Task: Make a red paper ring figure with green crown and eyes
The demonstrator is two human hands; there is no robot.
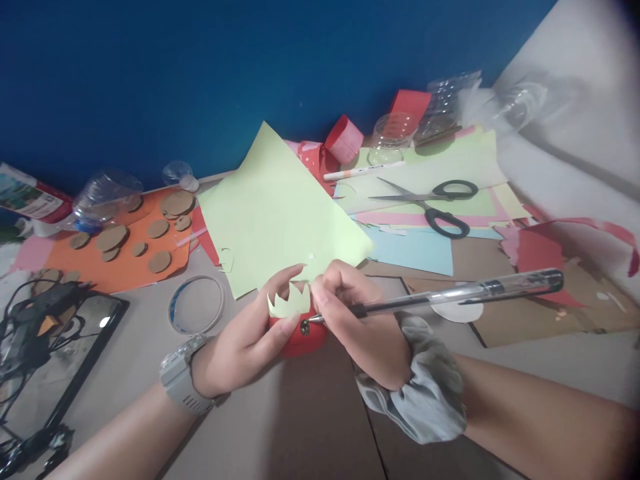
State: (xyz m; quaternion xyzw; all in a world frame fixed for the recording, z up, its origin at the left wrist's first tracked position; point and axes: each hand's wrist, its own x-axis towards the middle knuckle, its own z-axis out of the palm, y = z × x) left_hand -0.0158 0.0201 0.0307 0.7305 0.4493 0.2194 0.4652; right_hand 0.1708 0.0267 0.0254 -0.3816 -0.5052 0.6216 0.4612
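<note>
My left hand is closed around a small red rounded craft piece, thumb on its front. A pale green paper strip with a zigzag, crown-like top edge wraps its upper part. In a writing grip, my right hand holds a clear-barrelled pen. The pen's metal tip meets a small dark round spot on the red piece, just beside my left thumb. My left hand hides part of the piece. Behind both hands lies a large light green paper sheet.
Black-handled scissors lie on stacked coloured papers at right. Brown cardboard discs rest on orange paper at left. A tape roll sits near my watch. Plastic cups stand along the blue wall. A dark-edged tablet-like device lies at left.
</note>
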